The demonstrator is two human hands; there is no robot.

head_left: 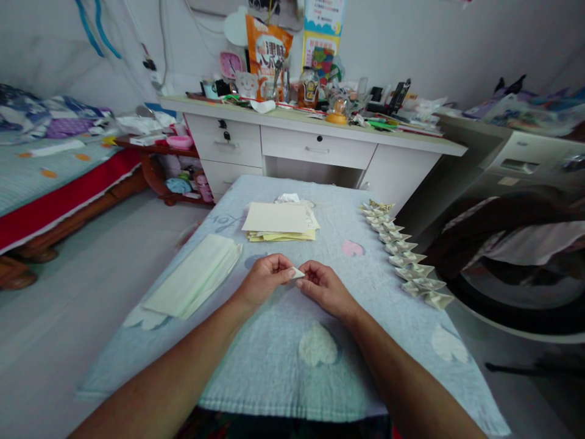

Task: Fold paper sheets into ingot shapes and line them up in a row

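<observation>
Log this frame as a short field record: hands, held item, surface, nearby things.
left hand: left hand pinches one end of the folded paper piece
right hand: right hand pinches its other end
surface: blue cloth over a table
ahead: paper stack
left side: pale sheets
right edge: row of folded paper pieces
behind: cluttered white desk
</observation>
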